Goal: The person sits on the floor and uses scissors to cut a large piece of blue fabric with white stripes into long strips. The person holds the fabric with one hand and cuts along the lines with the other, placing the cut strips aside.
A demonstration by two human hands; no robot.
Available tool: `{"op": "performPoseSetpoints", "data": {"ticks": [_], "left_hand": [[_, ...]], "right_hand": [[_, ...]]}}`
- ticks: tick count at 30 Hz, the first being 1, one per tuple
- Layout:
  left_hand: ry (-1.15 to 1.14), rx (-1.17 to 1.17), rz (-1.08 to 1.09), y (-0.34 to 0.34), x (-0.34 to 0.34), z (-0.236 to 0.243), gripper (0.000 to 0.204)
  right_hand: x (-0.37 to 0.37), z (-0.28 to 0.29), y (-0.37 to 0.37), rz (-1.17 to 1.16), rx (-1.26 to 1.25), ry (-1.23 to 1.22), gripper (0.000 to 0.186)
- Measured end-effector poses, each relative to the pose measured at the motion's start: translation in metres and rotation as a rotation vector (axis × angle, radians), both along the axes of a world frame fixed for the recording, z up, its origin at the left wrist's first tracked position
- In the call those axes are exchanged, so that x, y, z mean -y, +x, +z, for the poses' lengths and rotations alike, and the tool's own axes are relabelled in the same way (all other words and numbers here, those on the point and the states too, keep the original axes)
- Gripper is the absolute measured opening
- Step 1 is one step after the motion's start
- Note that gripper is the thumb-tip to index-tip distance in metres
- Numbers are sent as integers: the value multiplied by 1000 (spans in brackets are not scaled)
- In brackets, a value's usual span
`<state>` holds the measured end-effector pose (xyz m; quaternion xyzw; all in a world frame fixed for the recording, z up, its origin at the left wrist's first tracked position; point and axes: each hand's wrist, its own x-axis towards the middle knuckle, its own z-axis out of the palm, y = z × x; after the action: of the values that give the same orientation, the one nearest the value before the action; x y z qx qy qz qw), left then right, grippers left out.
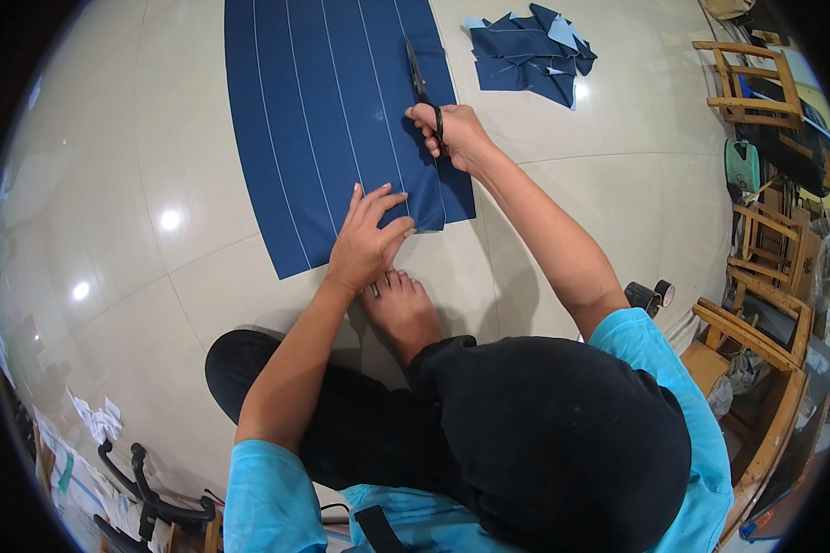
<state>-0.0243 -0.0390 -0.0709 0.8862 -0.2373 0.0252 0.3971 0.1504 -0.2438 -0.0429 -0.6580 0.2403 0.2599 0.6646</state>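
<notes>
Navy fabric (332, 120) marked with white chalk lines lies flat on the tiled floor (157, 184). Right hand (452, 134) grips black scissors (419, 74) along its right edge; left hand (367, 241) presses fingers spread on its near edge. Cut blue pieces (530, 55) lie well apart.

Pretty sure I'm in a small sewing workshop: glossy tiled floor (618, 194), marked blue fabric (332, 120), a heap of cut pieces (530, 55), wooden frames (756, 83) stacked at the side
</notes>
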Motion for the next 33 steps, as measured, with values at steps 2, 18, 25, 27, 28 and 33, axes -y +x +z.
{"op": "performPoseSetpoints", "data": {"ticks": [2,18,25,27,28,33], "left_hand": [[1,-6,1,0,0,0,21],[-7,-10,6,0,1,2,19],[-4,-13,4,0,0,2,18],[-1,-15,1,0,0,1,18],[-1,-15,-1,0,1,1,18],[0,-19,-3,1,0,2,18]], "right_hand": [[-1,3,3,-10,-22,9,35],[-5,2,21,9,-11,7,33],[-6,-3,21,20,-2,2,30],[-6,-4,21,28,6,-6,29],[-5,-5,21,33,13,-11,28],[-6,-5,21,24,2,-7,27]]}}
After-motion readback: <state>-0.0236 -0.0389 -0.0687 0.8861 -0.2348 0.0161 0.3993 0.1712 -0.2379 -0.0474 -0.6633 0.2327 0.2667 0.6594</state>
